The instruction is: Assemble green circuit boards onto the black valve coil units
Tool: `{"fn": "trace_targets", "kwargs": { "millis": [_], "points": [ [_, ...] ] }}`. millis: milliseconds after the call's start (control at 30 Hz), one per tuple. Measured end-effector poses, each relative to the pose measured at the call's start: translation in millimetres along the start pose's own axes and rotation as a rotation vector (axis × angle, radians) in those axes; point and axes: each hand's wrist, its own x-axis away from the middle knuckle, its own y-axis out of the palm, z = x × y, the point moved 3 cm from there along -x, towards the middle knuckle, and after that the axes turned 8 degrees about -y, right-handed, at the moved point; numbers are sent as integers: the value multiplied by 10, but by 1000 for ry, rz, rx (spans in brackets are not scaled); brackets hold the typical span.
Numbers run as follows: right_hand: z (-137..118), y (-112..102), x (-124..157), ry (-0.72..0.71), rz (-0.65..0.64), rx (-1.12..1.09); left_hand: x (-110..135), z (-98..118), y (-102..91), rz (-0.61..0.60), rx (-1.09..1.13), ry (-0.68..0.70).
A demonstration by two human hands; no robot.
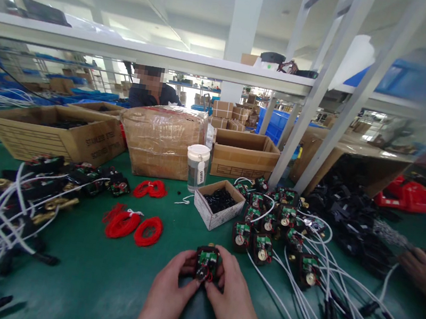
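Between my two hands, low over the green table, is a small black housing [206, 264] with a green circuit board, red wires and a round metallic part. My left hand [172, 288] grips its left side, thumb at the near edge. My right hand [230, 294] closes on the right side in the same way, its thumb close to the other one. To the right sit several similar board units [264, 247] with white cables. Straight ahead stands a small white box [216, 211] filled with small black parts. Red wire bundles [148, 231] lie to the left.
White cables [0, 223] with brass fittings and black units pile up at left. Cardboard boxes [163, 141] and a clear lidded cup [196, 170] line the back. Slanted metal posts [309, 88] rise at right. Another person's hand [422, 271] works at far right; someone sits opposite.
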Motion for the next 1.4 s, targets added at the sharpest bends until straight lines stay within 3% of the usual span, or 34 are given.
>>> {"fn": "trace_targets", "kwargs": {
  "millis": [167, 267, 400, 600, 833, 1133, 1267, 1400],
  "points": [
    [84, -98, 21, 1, -55, -67, -4, -56, -61, -99, 79, -10],
    [173, -214, 29, -3, -15, -33, 11, -70, -78, -133, 86, -26],
    [204, -296, 51, -17, 0, 176, 50, -48, -49, -67, 1, -15],
    [105, -195, 30, -34, -75, 495, 62, -31, 35, 32, -164, 95],
    [86, -163, -32, 4, -104, 644, 85, -80, -2, 80, -198, 71],
    [-46, -252, -34, -29, -160, 413, 106, -75, -67, 57, -213, 115],
    [-138, -218, 11, -60, -175, 224, 112, -66, -41, 78, -206, 150],
    [-167, -176, 70, -64, -174, 176, 116, -74, -15, 111, -189, 166]
  ]
}}
